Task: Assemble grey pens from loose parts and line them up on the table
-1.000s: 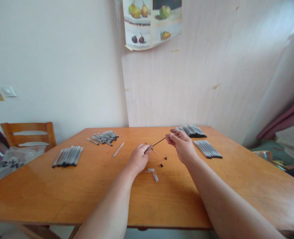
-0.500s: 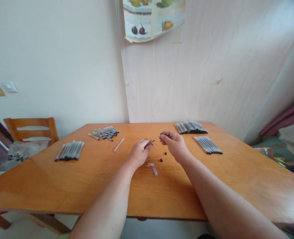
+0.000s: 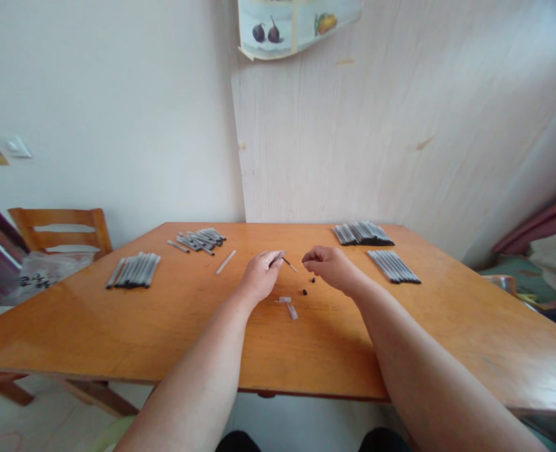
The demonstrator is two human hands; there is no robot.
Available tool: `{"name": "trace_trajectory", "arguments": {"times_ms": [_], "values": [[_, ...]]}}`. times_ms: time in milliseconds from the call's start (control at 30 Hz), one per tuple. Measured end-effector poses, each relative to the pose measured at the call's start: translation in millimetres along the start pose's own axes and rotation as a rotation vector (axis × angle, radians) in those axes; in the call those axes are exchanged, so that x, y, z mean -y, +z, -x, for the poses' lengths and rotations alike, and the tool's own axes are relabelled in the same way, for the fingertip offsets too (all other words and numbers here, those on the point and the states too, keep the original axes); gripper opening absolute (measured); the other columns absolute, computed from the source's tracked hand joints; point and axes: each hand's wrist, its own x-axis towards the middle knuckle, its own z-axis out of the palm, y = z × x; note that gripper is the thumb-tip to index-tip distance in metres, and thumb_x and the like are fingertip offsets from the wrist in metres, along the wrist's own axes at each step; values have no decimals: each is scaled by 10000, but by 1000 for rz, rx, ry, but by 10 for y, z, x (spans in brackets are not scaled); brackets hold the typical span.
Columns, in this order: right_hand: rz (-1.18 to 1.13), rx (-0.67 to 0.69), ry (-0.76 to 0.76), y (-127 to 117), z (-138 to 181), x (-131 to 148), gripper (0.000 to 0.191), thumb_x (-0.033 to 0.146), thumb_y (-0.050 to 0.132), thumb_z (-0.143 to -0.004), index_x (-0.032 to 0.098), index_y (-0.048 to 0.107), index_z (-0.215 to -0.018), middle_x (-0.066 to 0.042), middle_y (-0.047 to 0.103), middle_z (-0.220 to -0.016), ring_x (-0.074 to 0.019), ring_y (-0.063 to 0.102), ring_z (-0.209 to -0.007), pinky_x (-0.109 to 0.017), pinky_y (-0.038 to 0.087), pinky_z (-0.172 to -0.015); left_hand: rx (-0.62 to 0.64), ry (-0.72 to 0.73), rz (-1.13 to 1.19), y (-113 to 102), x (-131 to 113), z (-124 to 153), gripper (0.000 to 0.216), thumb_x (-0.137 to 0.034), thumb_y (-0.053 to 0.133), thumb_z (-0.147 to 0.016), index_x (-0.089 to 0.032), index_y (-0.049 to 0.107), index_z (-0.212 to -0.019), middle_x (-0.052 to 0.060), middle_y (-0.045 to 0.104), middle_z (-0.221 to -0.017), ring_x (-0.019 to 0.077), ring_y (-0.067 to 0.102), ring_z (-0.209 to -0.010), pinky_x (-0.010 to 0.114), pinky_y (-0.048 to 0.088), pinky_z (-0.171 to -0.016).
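My left hand [image 3: 261, 274] is closed around a slim pen part [image 3: 278, 257], greyish with a dark section, mostly hidden by the fingers. Just past its fingertips a thin refill [image 3: 290, 265] slants down to the right; whether it touches the hand is unclear. My right hand [image 3: 329, 267] hovers to the right with fingers curled together, and anything in them is too small to make out. Below it are two small black plugs, one [image 3: 313, 280] farther off and one [image 3: 305, 292] nearer. Two clear pen caps, one [image 3: 284, 299] crosswise and one [image 3: 292, 311] slanted, lie closer to me.
A whitish pen barrel [image 3: 226, 262] lies left of my hands. Pens lie in a left row [image 3: 134, 271], a loose heap [image 3: 200, 240], a back-right pile [image 3: 363, 233] and a right row [image 3: 393, 267] on the wooden table [image 3: 188, 348]. A chair [image 3: 61, 235] stands at left.
The camera view has tilted downward. The pen part in my left hand has turned, its dark tip no longer pointing right past the fingers. My right fingers have drawn slightly away to the right.
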Motion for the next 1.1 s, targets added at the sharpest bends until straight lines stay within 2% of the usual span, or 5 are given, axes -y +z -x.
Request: {"name": "trace_trajectory", "arguments": {"times_ms": [167, 367, 667, 900, 1100], "values": [[180, 167, -40, 17, 23, -45, 100, 180, 574, -690, 161, 646, -756, -20, 648, -698, -118, 554, -624, -215, 383, -548, -13, -28, 13, -2, 25, -5, 302, -257, 514, -863, -182, 637, -1129, 82, 657, -1151, 190, 596, -1069, 342, 442, -955], [202, 321, -76, 128, 71, 18, 114, 164, 565, -692, 152, 649, -768, -17, 661, -706, -116, 564, -634, -211, 386, -564, -58, -90, 46, -5, 18, -14, 302, -229, 533, -838, -187, 610, -1127, 83, 664, -1125, 184, 612, -1025, 323, 463, -902], [325, 357, -153, 259, 119, 96, 123, 215, 579, -702, 172, 665, -778, -20, 672, -735, -123, 558, -653, -213, 363, -565, -94, -122, 73, 6, 48, -14, 171, -267, 536, -829, -185, 565, -976, 45, 667, -890, 142, 615, -813, 267, 465, -739], [406, 166, -49, 17, 17, -100, 121, 200, 551, -698, 169, 662, -734, -23, 646, -674, -120, 530, -595, -230, 328, -528, -89, -127, 63, -30, -5, -7, 144, -264, 526, -828, -187, 582, -936, 48, 669, -913, 150, 611, -825, 274, 462, -757], [465, 264, -21, -4, 33, -110, 84, 246, 602, -688, 171, 640, -686, -30, 645, -669, -137, 538, -600, -242, 322, -513, -79, -116, 74, -22, -4, -12, 152, -267, 526, -833, -184, 593, -942, 52, 673, -907, 155, 616, -823, 282, 472, -755]]}}
